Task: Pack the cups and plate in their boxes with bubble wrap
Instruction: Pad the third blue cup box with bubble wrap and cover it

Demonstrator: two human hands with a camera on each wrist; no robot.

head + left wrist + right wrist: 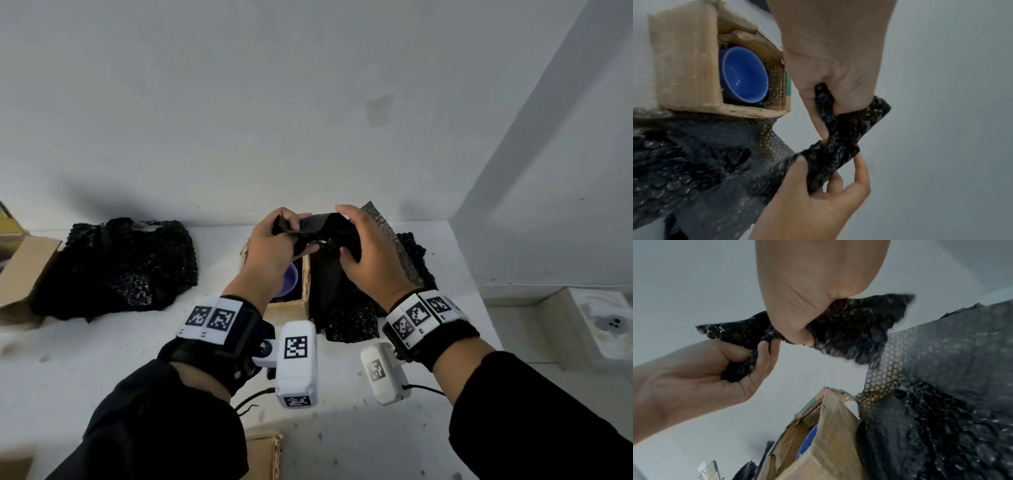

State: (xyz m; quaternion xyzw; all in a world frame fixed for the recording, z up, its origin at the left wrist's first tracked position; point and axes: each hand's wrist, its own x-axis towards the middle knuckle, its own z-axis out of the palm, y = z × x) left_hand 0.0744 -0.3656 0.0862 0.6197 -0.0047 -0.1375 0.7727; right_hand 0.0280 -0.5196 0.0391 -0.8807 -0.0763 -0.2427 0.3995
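A strip of black bubble wrap (pixel 318 224) is held up over the white table, gripped by both hands. My left hand (pixel 286 231) pinches its left end, and my right hand (pixel 346 240) curls round its right end. The strip continues down into a larger sheet of bubble wrap (pixel 356 315) lying right of a small open cardboard box (pixel 287 306). A blue cup (pixel 744 74) sits inside that box (pixel 684 61). In the left wrist view my left hand (pixel 830 116) and right hand (pixel 828 165) both grip the strip (pixel 840 146). The plate is not visible.
A second heap of black bubble wrap (pixel 116 267) lies at the left, next to an open brown box (pixel 24 270) at the table's left edge. A cardboard piece (pixel 263 455) sits at the near edge. A white wall stands behind, and a wall socket (pixel 609 323) is right.
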